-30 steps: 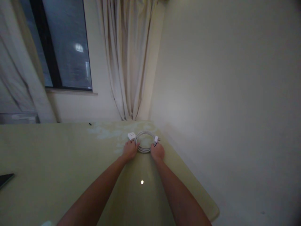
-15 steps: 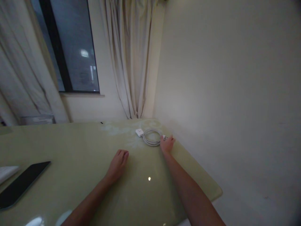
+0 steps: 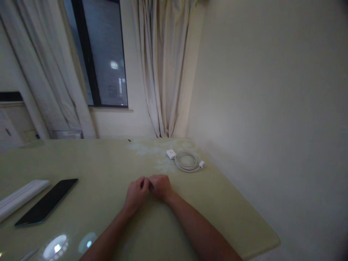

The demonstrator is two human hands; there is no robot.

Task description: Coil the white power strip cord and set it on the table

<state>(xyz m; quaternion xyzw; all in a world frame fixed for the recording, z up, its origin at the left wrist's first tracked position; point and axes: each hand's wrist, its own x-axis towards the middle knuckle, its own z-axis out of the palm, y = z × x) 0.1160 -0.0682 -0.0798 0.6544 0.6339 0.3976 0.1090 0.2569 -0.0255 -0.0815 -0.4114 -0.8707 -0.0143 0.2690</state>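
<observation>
My left hand [image 3: 137, 193] and my right hand [image 3: 161, 186] rest together on the table, fingertips touching. Both have curled, closed fingers, and nothing shows in either. Beyond them, apart from both hands, lies a coiled light-grey extension cord [image 3: 187, 169]. Its white socket block [image 3: 171, 154] sits at the coil's left, and its white plug [image 3: 201, 164] is at the right with the prongs pointing right.
A black tablet-like slab [image 3: 47, 203] lies on the green glossy table [image 3: 103, 163] at left, beside a long white object [image 3: 21, 197]. A small dark item [image 3: 129, 140] is near the far edge. A wall [image 3: 258, 108] borders the right side; curtains [image 3: 165, 72] hang behind.
My right hand has let go of the plug end of the cord and moved left and nearer, meeting my left hand. The view has turned slightly left; the cord stays coiled.
</observation>
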